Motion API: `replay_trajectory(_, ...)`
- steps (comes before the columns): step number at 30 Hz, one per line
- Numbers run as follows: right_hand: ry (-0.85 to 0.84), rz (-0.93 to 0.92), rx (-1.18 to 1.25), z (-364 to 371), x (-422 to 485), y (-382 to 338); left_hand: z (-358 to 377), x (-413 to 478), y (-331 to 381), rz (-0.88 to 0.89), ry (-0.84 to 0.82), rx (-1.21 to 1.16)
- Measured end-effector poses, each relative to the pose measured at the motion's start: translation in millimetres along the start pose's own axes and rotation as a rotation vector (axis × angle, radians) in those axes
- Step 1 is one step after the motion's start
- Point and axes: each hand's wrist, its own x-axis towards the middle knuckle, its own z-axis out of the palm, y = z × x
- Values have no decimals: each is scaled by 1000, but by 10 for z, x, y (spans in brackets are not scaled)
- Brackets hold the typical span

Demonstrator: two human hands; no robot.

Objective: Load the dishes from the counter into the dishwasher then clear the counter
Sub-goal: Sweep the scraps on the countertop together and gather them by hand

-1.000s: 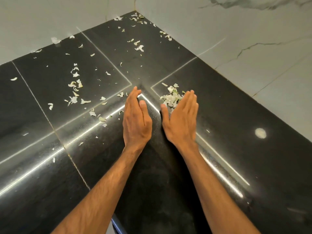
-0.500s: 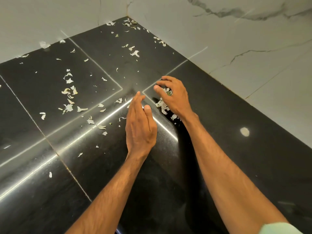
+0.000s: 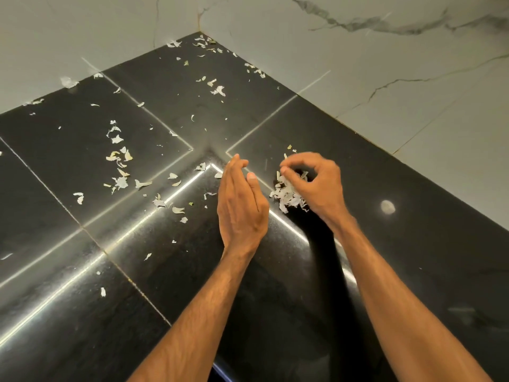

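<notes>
A black stone counter (image 3: 413, 257) fills the view, littered with pale vegetable scraps. A small heap of scraps (image 3: 287, 195) lies near the middle. My right hand (image 3: 319, 186) arches over the heap with fingers curled, fingertips raking or pinching the scraps. My left hand (image 3: 241, 208) stands on its edge just left of the heap, fingers straight and together, palm facing the heap like a wall. No dishes are in view.
Loose scraps (image 3: 118, 166) lie scattered over the left half of the counter and more scraps (image 3: 205, 42) sit in the far corner. Marble-look walls (image 3: 358, 64) border the counter at the back and right. The counter's front edge runs below my forearms.
My right hand has gone from flat and upright beside the heap to curled over it, drawing the scraps nearer. My left hand has stayed upright on the counter.
</notes>
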Motion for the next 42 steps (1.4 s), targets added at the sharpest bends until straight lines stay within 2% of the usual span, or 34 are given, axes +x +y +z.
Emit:
replay_trajectory(3, 68, 71, -89, -80, 292, 109, 10, 5, -5, 13, -8, 8)
replay_trajectory(7, -137, 156, -121, -19, 544, 217, 13, -2, -3, 17, -10, 14)
replay_trajectory(13, -359, 24, -143, -84, 109, 120, 27, 11, -16, 21, -6, 31)
replay_trajectory(16, -403, 12, -70, -179, -178, 14, 31, 16, -19, 32, -6, 36)
replay_trajectory(19, -252, 93, -10, -336, -297, -48, 38, 21, -27, 40, -12, 39)
replay_trajectory(22, -114, 145, -117, -435, -333, 29, 33, 21, -29, 37, -9, 40)
replay_trajectory(24, -173, 173, -188, -364, -417, 40, 32, 14, -14, 37, 1, 33)
replay_trajectory(27, -281, 97, -262, -158, -579, 2, 36, 5, -4, 38, 18, 23)
replay_trajectory(32, -127, 29, -293, -10, -468, -75, 44, 19, -35, 39, 26, 13)
replay_trajectory(36, -116, -113, -385, 150, -403, -13, 36, 19, -41, 25, 54, 4)
replay_trajectory(42, 34, -126, -255, -1, -452, 31, 29, -13, -39, 34, 99, -19)
